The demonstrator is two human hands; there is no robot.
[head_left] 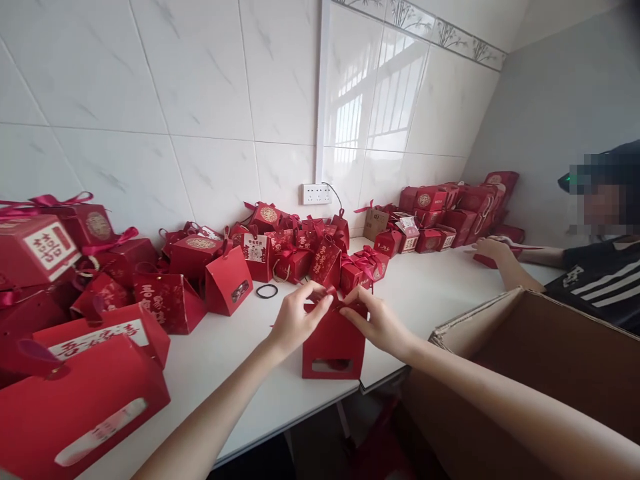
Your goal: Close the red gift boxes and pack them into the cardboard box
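A red gift box with a slanted front and a small clear window near its base stands upright at the table's front edge. My left hand pinches a red ribbon at the top of this box. From the other side, my right hand has its thumb and fingers closed on the same ribbon at the top edge. The ribbon's ends are partly hidden by my fingers. Just behind the box lie small red boxes with bows.
Red gift boxes crowd the left and back of the white table. A black ring lies left of my hands. An open cardboard carton stands at the right. Beyond it, a co-worker's hand touches another red box.
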